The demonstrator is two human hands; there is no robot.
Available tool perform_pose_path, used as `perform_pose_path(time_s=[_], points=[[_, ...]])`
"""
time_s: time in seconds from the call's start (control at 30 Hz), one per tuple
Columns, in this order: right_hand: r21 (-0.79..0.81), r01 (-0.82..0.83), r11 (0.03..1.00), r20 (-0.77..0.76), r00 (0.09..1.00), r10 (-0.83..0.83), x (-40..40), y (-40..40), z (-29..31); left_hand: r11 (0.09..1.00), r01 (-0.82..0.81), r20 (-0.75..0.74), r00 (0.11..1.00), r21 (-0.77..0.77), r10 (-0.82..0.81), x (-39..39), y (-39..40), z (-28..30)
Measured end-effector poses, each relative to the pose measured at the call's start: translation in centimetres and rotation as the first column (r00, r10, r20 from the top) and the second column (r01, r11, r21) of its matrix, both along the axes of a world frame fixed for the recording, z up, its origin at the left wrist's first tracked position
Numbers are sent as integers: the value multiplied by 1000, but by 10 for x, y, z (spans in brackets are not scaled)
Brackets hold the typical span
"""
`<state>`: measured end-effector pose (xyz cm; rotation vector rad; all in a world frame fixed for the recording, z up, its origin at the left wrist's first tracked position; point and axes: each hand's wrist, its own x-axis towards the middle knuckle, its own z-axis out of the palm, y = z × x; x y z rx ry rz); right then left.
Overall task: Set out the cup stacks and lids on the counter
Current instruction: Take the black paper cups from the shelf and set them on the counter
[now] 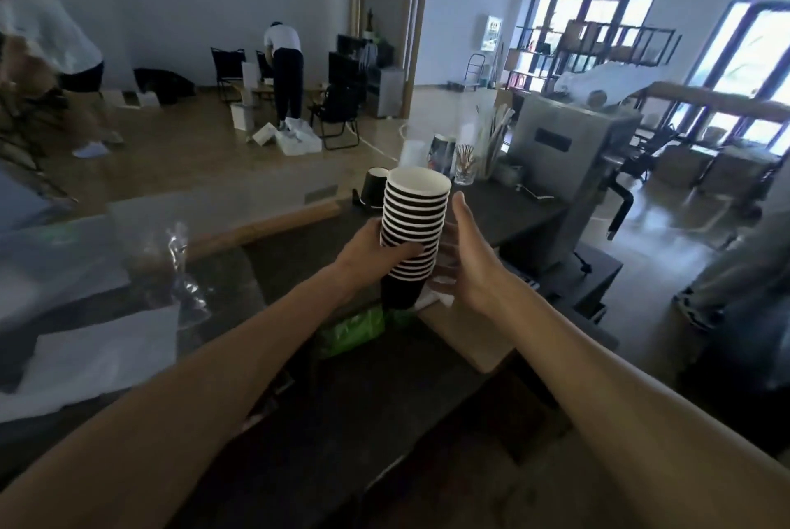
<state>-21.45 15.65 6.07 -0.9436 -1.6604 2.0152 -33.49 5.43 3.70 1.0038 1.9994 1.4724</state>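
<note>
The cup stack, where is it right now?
In the head view, the cup stack is at centre, held above the counter by the left hand, with the open right hand just right of it.

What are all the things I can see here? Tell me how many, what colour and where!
cup stack: one stack, black cups with white rims, held up above the counter
single cup: one, black, on the counter behind the stack
counter: one, dark, running under both arms
green packet: one, green, on the counter below the stack
clear plastic wrap: one bundle, see-through, on the counter to the left
glass of sticks: one, clear, far end of the counter
grey machine: one, grey, right end of the counter
folding chairs: a few, black, on the wooden floor behind
left hand: one, grips the stack
right hand: one, fingers straight, beside the stack
</note>
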Motion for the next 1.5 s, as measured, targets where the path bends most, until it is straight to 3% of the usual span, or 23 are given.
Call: perform_pose_path(time_s=[0.23,0.53,0.7,1.3,1.37,1.5], points=[[85,-121,989,-5,993,121,-84,103,14,987,-157,-42,987,-32,156,-72,92,6],[-52,-428,902,11,903,429,-185,194,-3,901,-428,-47,904,-76,425,-138,156,-6],[-66,-487,871,44,870,491,-227,208,-5,837,-541,-42,841,-76,540,-163,171,-9],[-143,-516,844,41,849,526,-258,231,-51,796,-585,-118,811,-158,573,-168,180,-31],[-87,-493,866,71,864,499,-256,232,-48,786,-584,-143,811,-202,567,-167,175,-28],[278,-349,895,143,936,320,-239,230,-44,742,-609,-269,792,-280,548,-161,158,-23]])
